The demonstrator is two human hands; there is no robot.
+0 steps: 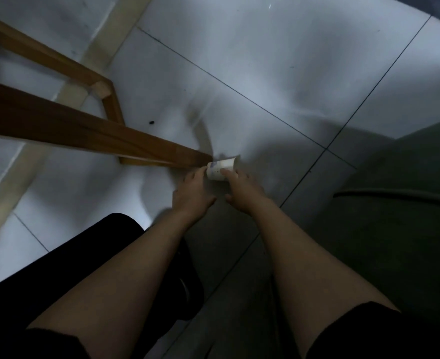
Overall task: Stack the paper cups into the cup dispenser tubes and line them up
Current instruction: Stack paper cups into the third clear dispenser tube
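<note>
A white paper cup [222,167] with a bluish print lies on its side on the tiled floor, right beside the foot of a wooden leg. Both my arms reach down to it. My right hand [242,189] has its fingers laid over the cup's near side. My left hand [191,191] reaches toward the cup's left end, fingertips touching it or just short of it. Whether either hand grips the cup is blurred. No dispenser tube is in view.
A wooden furniture frame [89,133] slants across the left, its foot touching the floor by the cup. Pale floor tiles [278,73] spread ahead. A dark green surface [408,203] fills the right side. My dark-clothed leg [110,242] is at lower left.
</note>
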